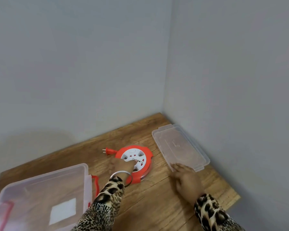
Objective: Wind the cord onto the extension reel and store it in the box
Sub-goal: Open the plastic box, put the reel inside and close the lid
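The left hand (122,165) pinches the white centre of the reel (137,161), while the right hand (187,180) lies relaxed, fingertips touching the lid (180,145).

I see a wooden tabletop (157,194) with a plank grain pattern, set into a corner where two plain grey walls (73,64) meet. On my arms I wear leopard-print sleeves (107,202), and a silver bangle (121,172) circles my left wrist, with a thin dark band just beside it.
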`<state>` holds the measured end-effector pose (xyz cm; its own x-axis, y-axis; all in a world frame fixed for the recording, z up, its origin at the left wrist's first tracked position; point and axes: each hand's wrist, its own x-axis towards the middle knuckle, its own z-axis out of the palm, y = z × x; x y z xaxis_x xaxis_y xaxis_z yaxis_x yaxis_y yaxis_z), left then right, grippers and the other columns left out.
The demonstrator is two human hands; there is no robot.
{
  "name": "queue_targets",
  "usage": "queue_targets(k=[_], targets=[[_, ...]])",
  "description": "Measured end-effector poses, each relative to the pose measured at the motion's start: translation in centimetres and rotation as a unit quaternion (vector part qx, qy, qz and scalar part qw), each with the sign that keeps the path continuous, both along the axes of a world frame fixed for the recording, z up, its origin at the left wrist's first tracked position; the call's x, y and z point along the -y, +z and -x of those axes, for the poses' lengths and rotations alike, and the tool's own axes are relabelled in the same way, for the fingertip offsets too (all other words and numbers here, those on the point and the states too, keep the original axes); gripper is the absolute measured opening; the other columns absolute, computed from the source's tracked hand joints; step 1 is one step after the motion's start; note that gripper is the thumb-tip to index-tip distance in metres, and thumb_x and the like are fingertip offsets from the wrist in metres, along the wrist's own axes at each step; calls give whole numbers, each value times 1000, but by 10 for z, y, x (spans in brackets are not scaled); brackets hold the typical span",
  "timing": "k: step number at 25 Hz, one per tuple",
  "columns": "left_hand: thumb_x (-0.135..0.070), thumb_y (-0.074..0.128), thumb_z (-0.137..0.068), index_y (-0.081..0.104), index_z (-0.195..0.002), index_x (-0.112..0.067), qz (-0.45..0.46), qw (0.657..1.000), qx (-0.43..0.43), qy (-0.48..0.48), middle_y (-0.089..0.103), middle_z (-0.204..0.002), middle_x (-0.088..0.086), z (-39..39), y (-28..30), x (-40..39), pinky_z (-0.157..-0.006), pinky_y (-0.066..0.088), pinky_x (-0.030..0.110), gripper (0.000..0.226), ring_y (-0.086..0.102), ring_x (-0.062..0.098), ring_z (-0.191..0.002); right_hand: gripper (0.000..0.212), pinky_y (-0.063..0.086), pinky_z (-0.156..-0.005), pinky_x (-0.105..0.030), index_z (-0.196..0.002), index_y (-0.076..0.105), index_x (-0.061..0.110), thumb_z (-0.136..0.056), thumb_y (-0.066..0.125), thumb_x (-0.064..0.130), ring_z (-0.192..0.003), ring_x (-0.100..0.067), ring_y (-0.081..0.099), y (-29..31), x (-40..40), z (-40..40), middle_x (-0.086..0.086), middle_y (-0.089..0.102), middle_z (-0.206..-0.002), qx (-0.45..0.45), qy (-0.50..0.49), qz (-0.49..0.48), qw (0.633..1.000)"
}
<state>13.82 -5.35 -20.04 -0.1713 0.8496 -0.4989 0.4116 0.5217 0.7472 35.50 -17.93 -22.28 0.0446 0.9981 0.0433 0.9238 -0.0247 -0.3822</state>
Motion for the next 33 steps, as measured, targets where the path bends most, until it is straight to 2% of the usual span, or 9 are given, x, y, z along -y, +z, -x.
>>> queue_targets(k=[4, 9, 11, 13, 17, 21, 25, 29, 33], targets=[[-25, 86, -64, 59, -117, -9, -23, 1000, -20, 0, 64, -109, 9, 5, -3, -4, -84, 48, 33, 62, 61, 27, -99, 19, 43, -91, -32, -81, 69, 23, -71, 56, 14, -102, -15, 57, 7, -19, 0, 8, 68, -102, -43, 9, -72, 996], [-6, 92, -50, 60, -97, -5, 39, 990, 115, 66, 70, -90, 12, 15, 6, -3, -60, 59, 53, 57, 71, 33, -74, 45, 46, -94, -26, -128, 50, 18, -85, 62, 24, -108, -9, 56, 18, -58, 20, 7, 59, -119, -248, 30, 26, 968], [4, 87, -55, 62, -98, -3, 38, 979, 183, 82, 72, -90, 18, 12, 10, 3, -46, 56, 46, 50, 72, 31, -59, 52, 49, -94, -32, -132, 43, 17, -86, 63, 32, -109, -14, 58, 20, -70, 29, 5, 59, -120, -292, 23, 82, 953], [8, 85, -57, 63, -100, 2, 17, 972, 213, 94, 73, -93, 21, 9, 18, 6, -53, 58, 42, 49, 72, 33, -67, 53, 52, -86, -31, -130, 42, 16, -86, 64, 35, -102, -14, 60, 20, -77, 34, 3, 61, -114, -339, -16, 93, 936], [1, 85, -60, 58, -106, -3, -48, 972, 221, 72, 72, -96, 17, 28, 55, 9, -57, 60, 36, 54, 72, 30, -76, 60, 54, -87, -39, -127, 43, 17, -79, 71, 39, -102, -22, 64, 31, -83, 45, -4, 62, -116, -527, -79, 127, 837], [-2, 87, -58, 61, -105, -1, -128, 958, 252, 45, 73, -97, 18, 79, 102, 29, -62, 60, 39, 53, 73, 32, -78, 59, 57, -77, -43, -121, 53, 15, -72, 79, 31, -102, -28, 67, 77, -89, 95, -10, 69, -115, -704, 5, 101, 703], [-37, 88, -52, 59, -102, -9, -208, 930, 252, 168, 67, -93, 10, 174, 123, 54, -59, 53, 33, 63, 65, 20, -69, 55, 56, -69, -33, -119, 57, 24, -69, 80, 28, -98, -22, 68, 127, -94, 153, -3, 71, -108, -652, 84, 24, 753], [-56, 72, -74, 51, -112, -17, -281, 891, 74, 348, 59, -104, 1, 282, 110, 79, -82, 50, 39, 59, 59, 22, -93, 52, 56, -67, -24, -116, 54, 37, -73, 80, 24, -91, -9, 68, 159, -96, 209, 6, 68, -102, -499, 215, 45, 839], [-49, 65, -83, 59, -107, -15, -196, 956, -51, 211, 64, -99, 0, 332, 81, 81, -79, 47, 32, 43, 61, 23, -98, 52, 52, -61, -13, -115, 45, 38, -75, 77, 31, -82, 6, 64, 158, -95, 277, 11, 64, -103, -309, 293, 87, 901]])
